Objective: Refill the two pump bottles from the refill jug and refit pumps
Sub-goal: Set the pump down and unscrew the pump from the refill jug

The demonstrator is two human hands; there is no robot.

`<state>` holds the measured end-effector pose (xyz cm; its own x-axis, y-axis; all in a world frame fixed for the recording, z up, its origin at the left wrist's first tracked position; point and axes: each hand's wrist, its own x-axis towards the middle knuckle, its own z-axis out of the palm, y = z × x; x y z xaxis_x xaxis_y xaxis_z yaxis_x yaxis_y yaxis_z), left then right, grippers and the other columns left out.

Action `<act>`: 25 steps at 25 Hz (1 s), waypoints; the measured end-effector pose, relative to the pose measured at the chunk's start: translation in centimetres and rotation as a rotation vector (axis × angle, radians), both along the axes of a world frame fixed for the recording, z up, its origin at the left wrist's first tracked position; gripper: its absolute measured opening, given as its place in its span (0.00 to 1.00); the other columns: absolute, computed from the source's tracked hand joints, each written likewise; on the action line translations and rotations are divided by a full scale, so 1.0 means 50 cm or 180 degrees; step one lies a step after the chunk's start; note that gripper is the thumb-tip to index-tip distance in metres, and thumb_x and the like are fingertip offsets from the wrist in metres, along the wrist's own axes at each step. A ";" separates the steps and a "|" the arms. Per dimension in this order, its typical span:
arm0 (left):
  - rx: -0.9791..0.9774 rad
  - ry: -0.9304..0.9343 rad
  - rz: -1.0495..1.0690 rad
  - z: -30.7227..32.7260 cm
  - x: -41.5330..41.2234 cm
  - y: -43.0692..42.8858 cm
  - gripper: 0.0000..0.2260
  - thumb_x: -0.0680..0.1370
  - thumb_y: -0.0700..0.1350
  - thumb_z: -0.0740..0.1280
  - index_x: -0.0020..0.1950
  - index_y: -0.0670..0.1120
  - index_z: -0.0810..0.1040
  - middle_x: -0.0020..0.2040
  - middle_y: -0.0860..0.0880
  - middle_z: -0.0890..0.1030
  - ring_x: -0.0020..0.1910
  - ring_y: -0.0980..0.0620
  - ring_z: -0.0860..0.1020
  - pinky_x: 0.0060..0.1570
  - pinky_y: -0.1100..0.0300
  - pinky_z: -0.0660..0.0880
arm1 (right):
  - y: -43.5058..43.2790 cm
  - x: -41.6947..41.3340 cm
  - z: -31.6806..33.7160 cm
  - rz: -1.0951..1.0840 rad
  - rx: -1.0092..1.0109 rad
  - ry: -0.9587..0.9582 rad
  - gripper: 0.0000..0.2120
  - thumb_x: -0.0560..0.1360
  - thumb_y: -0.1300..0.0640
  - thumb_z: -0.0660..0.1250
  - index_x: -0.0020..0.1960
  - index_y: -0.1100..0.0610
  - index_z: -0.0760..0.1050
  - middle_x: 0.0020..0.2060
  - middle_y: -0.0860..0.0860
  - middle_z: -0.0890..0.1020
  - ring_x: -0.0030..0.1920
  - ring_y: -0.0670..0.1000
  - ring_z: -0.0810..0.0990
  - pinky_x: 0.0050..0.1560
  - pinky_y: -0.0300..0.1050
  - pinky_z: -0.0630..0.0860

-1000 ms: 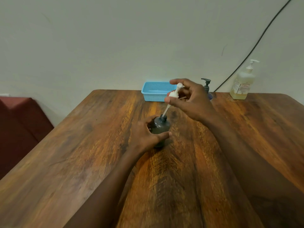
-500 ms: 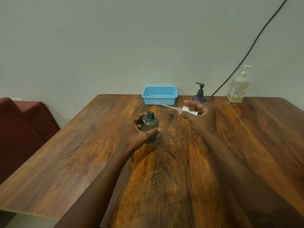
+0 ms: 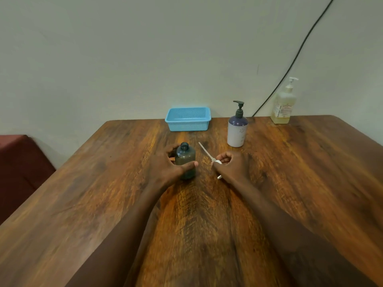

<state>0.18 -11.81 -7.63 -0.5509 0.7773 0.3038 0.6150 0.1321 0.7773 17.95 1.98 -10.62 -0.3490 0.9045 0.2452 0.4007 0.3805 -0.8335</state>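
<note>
A small dark grey bottle (image 3: 185,160) stands upright on the wooden table (image 3: 290,172) with its neck open and no pump on it. My left hand (image 3: 165,165) wraps around its body. Just to its right, my right hand (image 3: 230,167) holds the white pump (image 3: 216,162) low at the table surface, its thin dip tube (image 3: 204,150) slanting away to the upper left. Behind my right hand stands a white and purple pump bottle (image 3: 236,131) with a dark pump fitted. A clear bottle of yellowish liquid (image 3: 284,106) with a white pump stands at the back right.
A light blue perforated basket (image 3: 188,119) sits at the table's far edge against the wall. A black cable (image 3: 294,59) runs diagonally down the wall to the table's back edge. A dark red seat (image 3: 18,168) lies beyond the table's left side.
My right hand lifted the white pump out of the dark grey bottle, swung it right and lowered it to the table. My left hand kept hold of the bottle.
</note>
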 end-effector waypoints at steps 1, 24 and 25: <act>-0.0010 0.0012 -0.0026 -0.004 -0.002 0.001 0.42 0.66 0.62 0.81 0.76 0.48 0.74 0.70 0.47 0.80 0.64 0.50 0.80 0.59 0.53 0.81 | 0.002 0.000 -0.002 -0.0002 -0.0007 -0.0028 0.07 0.71 0.54 0.79 0.46 0.53 0.83 0.37 0.45 0.84 0.36 0.44 0.83 0.34 0.34 0.80; 0.0651 0.1131 0.0208 0.099 0.122 -0.036 0.42 0.70 0.63 0.78 0.80 0.49 0.68 0.79 0.46 0.72 0.78 0.46 0.70 0.75 0.43 0.70 | -0.023 0.022 0.084 0.0379 0.0484 0.0068 0.35 0.70 0.38 0.76 0.72 0.51 0.72 0.69 0.52 0.77 0.68 0.54 0.75 0.61 0.50 0.75; 0.0687 0.1157 0.0159 0.108 0.137 -0.028 0.41 0.71 0.60 0.79 0.79 0.49 0.68 0.79 0.45 0.72 0.78 0.46 0.70 0.75 0.43 0.70 | -0.020 0.028 0.092 0.0369 0.0565 0.0077 0.35 0.71 0.38 0.75 0.73 0.51 0.71 0.70 0.52 0.76 0.68 0.55 0.74 0.61 0.50 0.75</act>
